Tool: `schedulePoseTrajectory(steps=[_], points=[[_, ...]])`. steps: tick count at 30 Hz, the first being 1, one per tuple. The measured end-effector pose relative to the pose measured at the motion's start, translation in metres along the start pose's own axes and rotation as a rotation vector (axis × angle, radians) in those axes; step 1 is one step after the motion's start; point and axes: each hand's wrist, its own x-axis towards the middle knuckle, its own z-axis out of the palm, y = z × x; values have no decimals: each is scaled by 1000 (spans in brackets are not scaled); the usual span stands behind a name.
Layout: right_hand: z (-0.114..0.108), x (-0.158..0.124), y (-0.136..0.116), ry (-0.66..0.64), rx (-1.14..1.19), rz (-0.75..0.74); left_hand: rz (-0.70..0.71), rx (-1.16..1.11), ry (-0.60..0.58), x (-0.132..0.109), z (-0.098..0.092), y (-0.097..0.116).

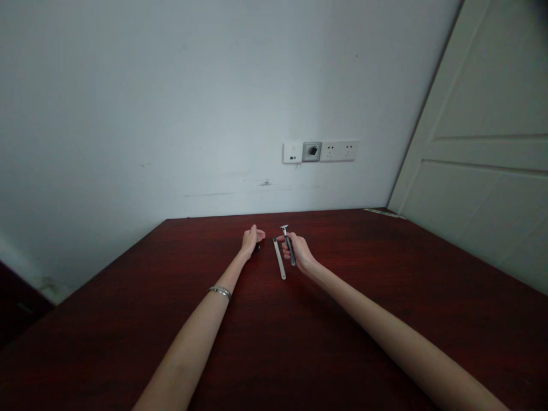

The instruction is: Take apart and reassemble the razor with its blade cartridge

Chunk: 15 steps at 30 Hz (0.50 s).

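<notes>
My right hand [299,251] is closed around the dark handle of a razor [288,244], whose metal head points away from me toward the wall. A pale flat strip [279,258] lies on the dark red table [274,331] just left of that hand. My left hand [252,240] rests farther left with its fingers extended, and a small dark object [257,248] sits under its fingertips; whether it is gripped is unclear. A silver bracelet [220,291] circles my left wrist.
The table runs up to a white wall carrying a row of sockets [320,151]. A white panelled door [483,154] stands at the right. The table's left edge falls off to a dark floor area at the lower left.
</notes>
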Motion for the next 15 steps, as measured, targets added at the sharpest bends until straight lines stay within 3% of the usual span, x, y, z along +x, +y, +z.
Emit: schedulePoseTrajectory(steps=[4,8,15], points=[[0,2,1,2,15,-5,11,13,13,-2,-3,9],[-2,4,0,19,-46,-31,56,61,48,-6,-5,34],[-2,6,-17,-21,-303,-159,153,174,-74,-19,0,73]])
